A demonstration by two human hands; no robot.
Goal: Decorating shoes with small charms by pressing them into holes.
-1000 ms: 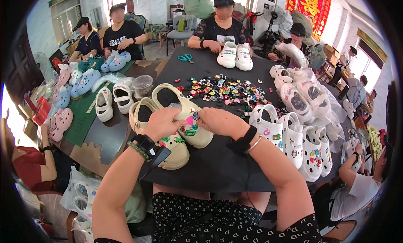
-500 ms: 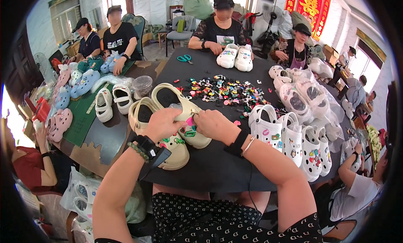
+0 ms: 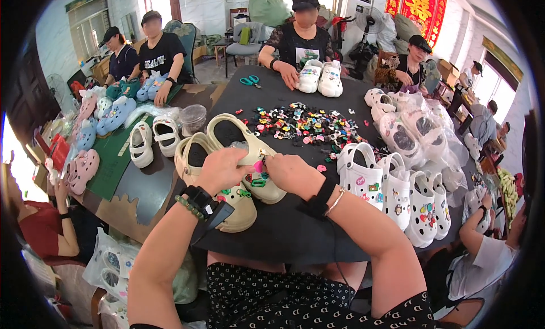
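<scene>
A pair of beige clogs stands on the dark table in front of me. My left hand (image 3: 225, 171) is closed on the upper of the right-hand beige clog (image 3: 271, 194), its thumb beside a pink charm (image 3: 259, 166). At the same clog's other side my right hand (image 3: 290, 173) is closed, fingertips pressed to the upper near a small dark piece; what they pinch is hidden. Below the pink charm sits a green charm (image 3: 258, 183). Under my left wrist, the left-hand beige clog (image 3: 237, 218) carries several colourful charms.
A spread of loose charms (image 3: 306, 124) lies beyond the clogs. White clogs with charms (image 3: 363, 184) line the right side, near bagged pairs (image 3: 417, 133). Left are plain white clogs (image 3: 141, 144) and a clear tub (image 3: 192, 119). Teal scissors (image 3: 250, 80) lie farther off; co-workers sit around.
My right fingers have shifted slightly at the clog's side, showing more of the charms there. Across the table, a co-worker's hand has moved from the white clogs onto the tabletop beside them.
</scene>
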